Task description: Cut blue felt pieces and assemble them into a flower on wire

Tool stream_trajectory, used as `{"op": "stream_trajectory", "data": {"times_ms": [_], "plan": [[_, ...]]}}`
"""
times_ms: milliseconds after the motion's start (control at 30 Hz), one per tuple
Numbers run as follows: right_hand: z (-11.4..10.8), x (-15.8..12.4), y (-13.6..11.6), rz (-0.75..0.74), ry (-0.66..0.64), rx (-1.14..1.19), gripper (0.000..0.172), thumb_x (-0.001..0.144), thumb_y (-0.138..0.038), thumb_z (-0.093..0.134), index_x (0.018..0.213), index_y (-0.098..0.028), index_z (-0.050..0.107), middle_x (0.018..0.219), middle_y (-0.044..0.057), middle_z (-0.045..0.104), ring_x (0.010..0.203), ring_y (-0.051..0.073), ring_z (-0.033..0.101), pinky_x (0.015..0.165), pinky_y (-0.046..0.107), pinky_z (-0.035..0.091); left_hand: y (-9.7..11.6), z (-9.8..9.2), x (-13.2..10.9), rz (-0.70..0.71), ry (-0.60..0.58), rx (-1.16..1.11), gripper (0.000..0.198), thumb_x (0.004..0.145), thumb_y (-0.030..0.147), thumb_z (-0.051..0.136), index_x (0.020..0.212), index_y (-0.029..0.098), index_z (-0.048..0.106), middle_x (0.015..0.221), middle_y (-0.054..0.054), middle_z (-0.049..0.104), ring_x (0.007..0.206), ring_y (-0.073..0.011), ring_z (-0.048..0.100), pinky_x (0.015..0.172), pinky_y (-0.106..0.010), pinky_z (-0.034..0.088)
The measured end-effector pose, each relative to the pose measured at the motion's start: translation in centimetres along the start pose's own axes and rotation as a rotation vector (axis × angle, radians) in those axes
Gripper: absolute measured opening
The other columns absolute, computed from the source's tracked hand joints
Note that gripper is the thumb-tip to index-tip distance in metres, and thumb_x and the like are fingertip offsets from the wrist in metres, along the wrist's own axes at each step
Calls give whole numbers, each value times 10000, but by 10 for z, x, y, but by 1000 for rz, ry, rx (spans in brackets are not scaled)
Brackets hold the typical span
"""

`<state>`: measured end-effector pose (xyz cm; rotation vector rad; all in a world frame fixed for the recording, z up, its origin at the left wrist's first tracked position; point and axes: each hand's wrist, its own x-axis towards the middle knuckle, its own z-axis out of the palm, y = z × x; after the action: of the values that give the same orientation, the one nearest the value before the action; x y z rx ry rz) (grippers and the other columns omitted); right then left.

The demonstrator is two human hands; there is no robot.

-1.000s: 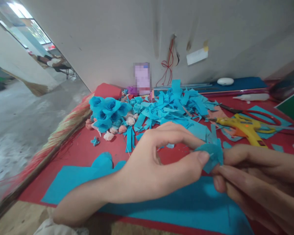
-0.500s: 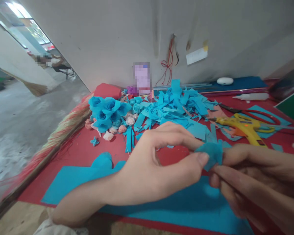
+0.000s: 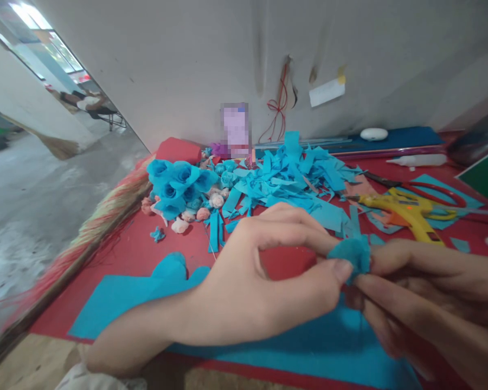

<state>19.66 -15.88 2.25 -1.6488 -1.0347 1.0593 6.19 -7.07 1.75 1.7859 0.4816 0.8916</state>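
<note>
A small piece of blue crepe paper [image 3: 352,253], curled like a petal, is pinched between both hands. My left hand [image 3: 264,276] grips its left side with thumb and forefinger. My right hand [image 3: 415,292] holds its right edge and base between thumb and fingers; the other right fingers are curled beneath. Under the hands lies a large sheet of blue paper [image 3: 305,355]. Rounded blue petals [image 3: 169,266] rest at its left end, partly behind my left wrist. A bunch of blue paper roses [image 3: 181,181] sits farther back on the left.
Blue paper scraps [image 3: 284,181] are heaped on the red table [image 3: 126,249]. A yellow glue gun [image 3: 410,208] and red-handled scissors [image 3: 439,190] lie at right. Small pink and white paper flowers [image 3: 217,200] sit by the roses. A straw broom [image 3: 101,238] runs along the left edge.
My left thumb and forefinger have shifted slightly right on the blue paper, closer to my right fingers. Both hands keep hold of it, and the things on the table have not moved.
</note>
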Motion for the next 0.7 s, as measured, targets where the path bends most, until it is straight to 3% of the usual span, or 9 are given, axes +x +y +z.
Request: {"op": "stream_trajectory", "data": {"times_ms": [200, 400, 567, 700], "plan": [[-1, 3, 2, 24, 25, 50, 167, 697, -378, 653, 583, -271, 596, 423, -71, 506, 376, 52, 449, 361, 79, 361, 0, 0, 1, 18, 20, 15, 137, 717, 156, 610, 597, 185, 550, 693, 14, 579, 713, -120, 541, 803, -299, 449], [-9, 16, 23, -201, -144, 118, 98, 647, -395, 689, 620, -320, 632, 319, -69, 499, 205, 96, 415, 191, 119, 311, 0, 1, 3, -2, 13, 24, 144, 691, 157, 645, 578, 166, 558, 651, 12, 581, 705, -119, 537, 804, -294, 441], [-10, 17, 25, -186, -158, 129, 36, 669, -339, 666, 694, -318, 649, 384, -60, 549, 246, 125, 484, 220, 137, 374, 0, 1, 3, 11, 8, 13, 142, 681, 148, 665, 584, 168, 564, 666, 23, 571, 715, -108, 537, 781, -281, 445], [-5, 11, 15, -8, 6, 146, 142, 566, -384, 738, 613, -291, 641, 470, -40, 608, 329, 146, 544, 325, 158, 484, -1, 0, 2, 15, 14, -2, 142, 675, 145, 665, 575, 178, 570, 659, 24, 576, 697, -112, 544, 745, -280, 455]]}}
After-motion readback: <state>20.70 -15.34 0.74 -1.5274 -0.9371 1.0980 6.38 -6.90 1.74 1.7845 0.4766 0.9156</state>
